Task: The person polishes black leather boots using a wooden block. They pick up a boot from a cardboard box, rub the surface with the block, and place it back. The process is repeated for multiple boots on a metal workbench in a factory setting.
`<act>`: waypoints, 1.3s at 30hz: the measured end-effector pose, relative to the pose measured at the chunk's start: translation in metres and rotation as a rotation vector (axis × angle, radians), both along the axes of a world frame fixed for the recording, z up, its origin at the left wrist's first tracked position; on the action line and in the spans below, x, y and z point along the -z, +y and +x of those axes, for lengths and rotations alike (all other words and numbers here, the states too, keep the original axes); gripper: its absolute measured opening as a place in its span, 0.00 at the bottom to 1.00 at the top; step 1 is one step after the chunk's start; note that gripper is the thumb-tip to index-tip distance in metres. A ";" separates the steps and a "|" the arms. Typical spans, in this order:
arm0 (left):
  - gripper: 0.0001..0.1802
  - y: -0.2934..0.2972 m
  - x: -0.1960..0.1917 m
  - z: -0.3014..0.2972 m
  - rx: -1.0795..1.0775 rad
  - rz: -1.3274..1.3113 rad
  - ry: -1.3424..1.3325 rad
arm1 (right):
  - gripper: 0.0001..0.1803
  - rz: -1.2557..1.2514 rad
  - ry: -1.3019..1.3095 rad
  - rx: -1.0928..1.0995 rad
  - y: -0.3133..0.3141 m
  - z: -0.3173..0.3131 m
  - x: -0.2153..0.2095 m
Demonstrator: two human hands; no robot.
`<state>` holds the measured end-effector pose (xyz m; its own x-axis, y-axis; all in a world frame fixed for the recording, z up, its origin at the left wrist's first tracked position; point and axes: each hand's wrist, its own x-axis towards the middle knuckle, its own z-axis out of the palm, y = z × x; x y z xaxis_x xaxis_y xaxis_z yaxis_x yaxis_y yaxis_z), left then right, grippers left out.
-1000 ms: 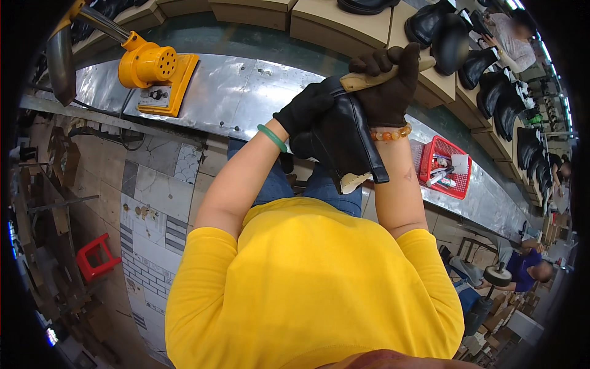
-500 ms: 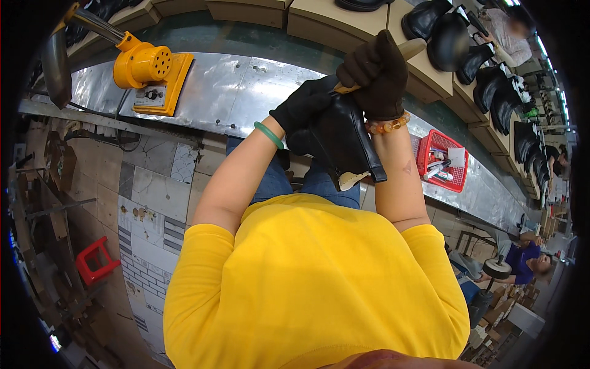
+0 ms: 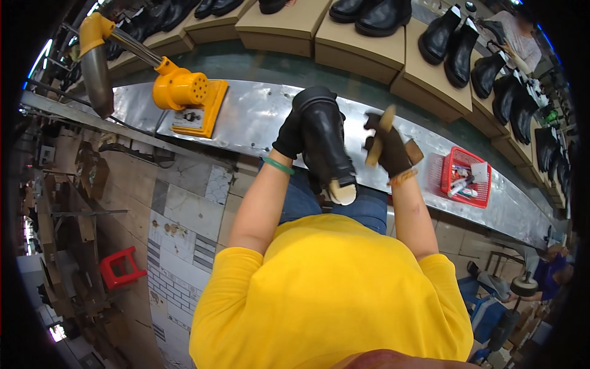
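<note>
A black leather boot (image 3: 324, 135) is held over the near edge of the metal bench, with a pale piece showing at the end closest to my body. My left hand (image 3: 287, 136), in a black glove, grips the boot's left side; part of the fingers is hidden behind it. To the right of the boot and apart from it, my right hand (image 3: 393, 150), in a dark brown glove, is closed around a slim, pale wooden-looking tool (image 3: 386, 119). The tool sticks out on both sides of the fist and is slightly blurred, so its exact kind is unclear.
A yellow blower-like machine (image 3: 181, 89) with a metal nozzle (image 3: 97, 86) stands on the bench (image 3: 258, 101) at left. A red basket (image 3: 447, 169) of small items sits at right. Black boots (image 3: 384, 17) stand on cardboard boxes (image 3: 359, 52) behind. A red stool (image 3: 123, 267) is on the floor.
My right hand has come away from the boot to the right with the tool. My left hand has turned the boot more upright. The view has shifted, too.
</note>
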<state>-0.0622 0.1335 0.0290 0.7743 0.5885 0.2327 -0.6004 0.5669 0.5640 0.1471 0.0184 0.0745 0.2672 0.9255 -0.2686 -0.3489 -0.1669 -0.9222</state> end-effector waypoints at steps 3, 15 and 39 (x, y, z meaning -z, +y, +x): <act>0.53 -0.002 -0.010 -0.005 0.087 -0.029 -0.342 | 0.21 -0.183 0.028 -0.259 -0.026 -0.030 0.021; 0.24 -0.008 -0.096 -0.035 -0.429 -0.417 0.370 | 0.15 -0.135 -0.082 -0.194 -0.031 -0.051 -0.001; 0.24 -0.012 0.004 -0.074 -0.655 0.079 0.501 | 0.38 0.157 -0.054 -0.164 -0.028 -0.017 -0.061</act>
